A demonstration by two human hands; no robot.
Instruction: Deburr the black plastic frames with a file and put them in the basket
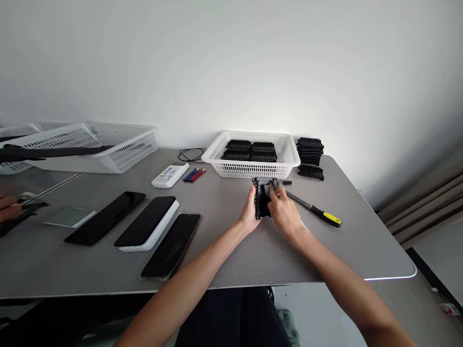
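Observation:
My left hand (249, 210) is closed on the left edge of a black plastic part (263, 198) with toothed, ridged sides, held raised above the table. My right hand (285, 209) has its fingers curled at the inner face of this part, on its right side. What those fingers pinch, if anything, is hidden. Close by my right hand lies a file (323, 215) with a black and yellow handle, its blade running toward the hand. A small black piece (287, 182) rests just behind.
A white basket (249, 171) behind my hands holds several similar black parts (250, 150). More are stacked (310, 150) to its right. Leftward lie phones (171, 246), a white box (170, 174), blue and red lighter-like items (194, 175) and a cable (191, 155). Another person's hand (9, 209) shows far left.

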